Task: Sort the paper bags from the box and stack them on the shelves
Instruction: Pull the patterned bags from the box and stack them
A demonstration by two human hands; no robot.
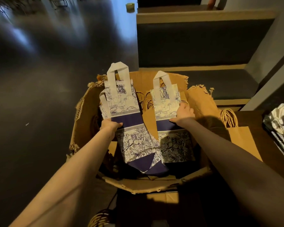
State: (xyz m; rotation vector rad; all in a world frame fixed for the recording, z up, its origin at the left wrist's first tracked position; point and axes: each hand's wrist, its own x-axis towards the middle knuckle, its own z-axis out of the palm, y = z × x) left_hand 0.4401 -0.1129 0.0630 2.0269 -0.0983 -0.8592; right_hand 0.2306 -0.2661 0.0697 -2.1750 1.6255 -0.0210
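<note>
A: Fingers first. Left hand?

B: Thumb is lying on top of the dark blue band and the other fingers are curling under, so it's pinching the left printed bag at its left edge. There seems to be more than one bag in that grip, since a second white handle is sticking out at the left.

A: Right hand?

B: Same kind of grip. Fingers are curling round the right edge of the right printed bag, thumb pressing near the blue band. Neither hand is open.

A: How are the bags lying?

B: Both are flat, handles pointing away from the person, held side by side with a gap between. Blue-and-white print with a deer on the lower half. Their bottom corners are overlapping slightly.

A: Where is that relative to the box?

B: Both are hovering over the open cardboard box, torn flaps spreading outward. Plain brown bags with twisted handles are lying inside under the printed ones.

A: Outward from there?

B: A brown bag is lying just right of the box. A stack of printed bags is sitting at the far right edge. Shelves are running behind the box; the lower ones are looking bare. Dark glossy floor is filling the left.
</note>
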